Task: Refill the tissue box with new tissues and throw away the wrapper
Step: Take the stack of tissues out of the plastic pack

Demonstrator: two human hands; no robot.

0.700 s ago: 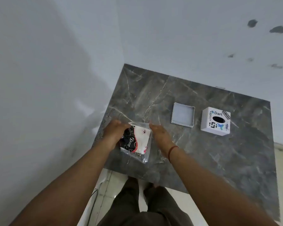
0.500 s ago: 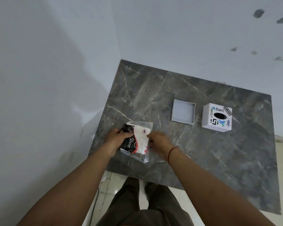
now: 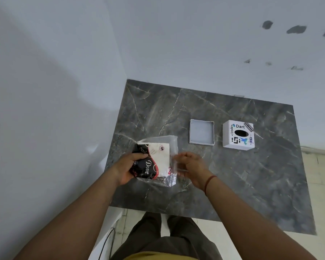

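Lifted off the counter's [image 3: 233, 184] left edge, our tissue pack [image 3: 154, 160] sits gripped by left hand [image 3: 127, 168]; right hand [image 3: 190, 167] fingers seemingly pinch its wrapper [image 3: 172, 177]. Next we tear it open.

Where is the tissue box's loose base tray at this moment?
In the head view, the base tray lies open side up on the marble table, right of centre, just left of the white tissue box and beyond the right hand.

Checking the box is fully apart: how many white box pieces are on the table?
2: an open shallow tray mid-table, and the stickered cube cover just right of it, apart. None seem hidden.
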